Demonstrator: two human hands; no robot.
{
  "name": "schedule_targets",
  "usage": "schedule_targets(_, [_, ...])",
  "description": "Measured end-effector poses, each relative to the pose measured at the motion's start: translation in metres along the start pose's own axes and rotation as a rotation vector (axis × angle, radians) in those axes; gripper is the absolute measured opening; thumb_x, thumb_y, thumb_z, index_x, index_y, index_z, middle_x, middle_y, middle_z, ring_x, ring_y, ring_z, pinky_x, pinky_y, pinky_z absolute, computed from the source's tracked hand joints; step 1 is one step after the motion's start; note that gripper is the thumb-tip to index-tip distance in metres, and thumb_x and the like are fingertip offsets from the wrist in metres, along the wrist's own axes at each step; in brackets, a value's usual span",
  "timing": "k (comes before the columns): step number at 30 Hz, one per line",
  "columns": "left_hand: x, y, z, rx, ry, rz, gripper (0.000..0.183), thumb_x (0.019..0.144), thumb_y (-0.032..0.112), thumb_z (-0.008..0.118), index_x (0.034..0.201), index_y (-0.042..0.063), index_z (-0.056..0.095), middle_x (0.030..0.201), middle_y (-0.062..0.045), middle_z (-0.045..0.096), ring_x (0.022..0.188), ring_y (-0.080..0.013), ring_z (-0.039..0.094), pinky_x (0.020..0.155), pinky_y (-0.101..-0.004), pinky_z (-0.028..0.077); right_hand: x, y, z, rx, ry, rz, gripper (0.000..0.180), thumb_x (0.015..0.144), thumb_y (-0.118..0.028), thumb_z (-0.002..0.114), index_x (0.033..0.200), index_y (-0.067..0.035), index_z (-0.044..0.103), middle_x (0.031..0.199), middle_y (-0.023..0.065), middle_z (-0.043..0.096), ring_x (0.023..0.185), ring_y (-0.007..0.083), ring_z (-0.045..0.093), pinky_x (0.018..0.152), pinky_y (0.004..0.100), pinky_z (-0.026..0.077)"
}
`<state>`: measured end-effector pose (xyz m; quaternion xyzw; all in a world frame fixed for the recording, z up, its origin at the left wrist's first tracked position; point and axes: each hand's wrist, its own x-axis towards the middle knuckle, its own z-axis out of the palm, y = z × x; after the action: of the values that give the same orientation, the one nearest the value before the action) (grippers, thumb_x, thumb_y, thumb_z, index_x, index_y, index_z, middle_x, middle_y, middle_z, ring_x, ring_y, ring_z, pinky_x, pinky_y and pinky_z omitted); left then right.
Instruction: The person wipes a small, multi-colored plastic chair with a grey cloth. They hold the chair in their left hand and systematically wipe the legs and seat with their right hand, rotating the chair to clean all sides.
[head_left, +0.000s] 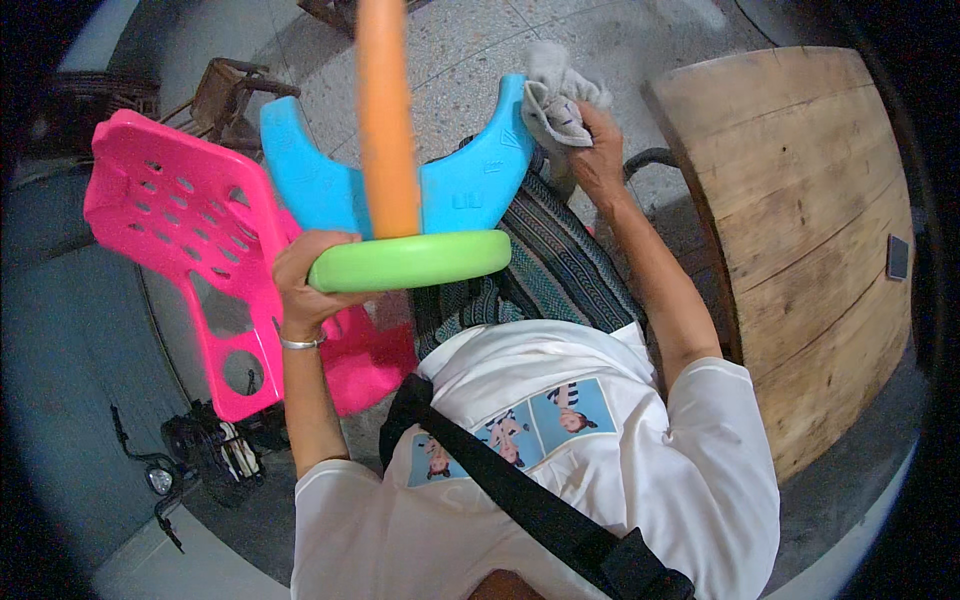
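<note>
My left hand (304, 274) grips the left end of a green plastic part (420, 260) with a rounded edge, seen edge-on. A long orange plastic piece (390, 150) rises beyond it toward the top of the picture. Behind the orange piece spreads a curved blue plastic part (472, 184) with two upturned arms. In my right hand (598, 150) is a bunched grey cloth (559, 109), at the tip of the blue part's right arm. How the three plastic parts are joined is hidden.
Left of my legs stands a bright pink plastic chair-like piece (232, 187) with slots and a round hole. A wooden tabletop (810, 225) fills the right, with a dark flat device (897, 257) on it. A small wooden stool (221, 97) and a two-wheeler (210, 454) lie farther left.
</note>
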<state>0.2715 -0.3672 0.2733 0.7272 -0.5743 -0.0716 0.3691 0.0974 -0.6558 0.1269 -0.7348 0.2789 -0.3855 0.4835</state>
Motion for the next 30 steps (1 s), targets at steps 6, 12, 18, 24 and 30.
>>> schedule_targets(6, [0.008, 0.006, 0.011, -0.049, 0.013, 0.029, 0.044, 0.052, 0.025, 0.088, 0.083, 0.004, 0.065, 0.078, -0.009, 0.067, 0.071, -0.0206, 0.065, 0.064, -0.0303, 0.052, -0.011, -0.078, 0.021, 0.137, -0.724, -0.49, 0.024, 0.066, -0.011, 0.066, 0.09, -0.01, 0.067, 0.092, 0.0118, 0.055, 0.095, 0.0306, 0.049, 0.079, 0.0377, 0.042])
schedule_targets(12, [0.02, 0.01, 0.012, 0.084, -0.049, 0.075, 0.043, 0.053, 0.026, 0.087, 0.084, 0.005, 0.065, 0.079, -0.007, 0.067, 0.07, -0.0192, 0.065, 0.064, -0.0305, 0.052, -0.002, -0.05, 0.053, -0.089, -0.319, -0.412, 0.023, 0.066, -0.014, 0.067, 0.089, -0.01, 0.066, 0.086, 0.0132, 0.052, 0.085, 0.0333, 0.048, 0.072, 0.0411, 0.041])
schedule_targets(18, [0.026, 0.014, 0.015, 0.034, -0.088, -0.027, 0.045, 0.05, 0.025, 0.088, 0.083, 0.006, 0.065, 0.078, -0.007, 0.066, 0.069, -0.0196, 0.065, 0.064, -0.0302, 0.051, -0.017, -0.042, 0.04, 0.071, -0.363, -0.539, 0.03, 0.071, -0.021, 0.069, 0.099, -0.01, 0.064, 0.098, 0.0152, 0.059, 0.095, 0.0347, 0.052, 0.081, 0.0427, 0.039])
schedule_targets(24, [0.038, 0.016, 0.014, 0.094, -0.111, 0.038, 0.045, 0.05, 0.024, 0.088, 0.084, 0.006, 0.065, 0.078, -0.006, 0.066, 0.07, -0.0191, 0.065, 0.065, -0.0302, 0.051, 0.003, 0.04, 0.03, -0.11, -0.152, -0.238, 0.03, 0.073, -0.021, 0.065, 0.103, -0.016, 0.065, 0.112, 0.0125, 0.06, 0.106, 0.0325, 0.05, 0.091, 0.0436, 0.036])
schedule_targets(30, [0.035, 0.006, 0.012, 0.068, -0.082, -0.005, 0.044, 0.051, 0.024, 0.088, 0.084, 0.005, 0.065, 0.079, -0.006, 0.067, 0.071, -0.0188, 0.065, 0.067, -0.03, 0.052, 0.04, 0.103, 0.013, -0.184, 0.142, 0.152, 0.031, 0.075, -0.016, 0.065, 0.105, -0.009, 0.061, 0.095, 0.015, 0.064, 0.087, 0.0341, 0.06, 0.076, 0.0387, 0.047])
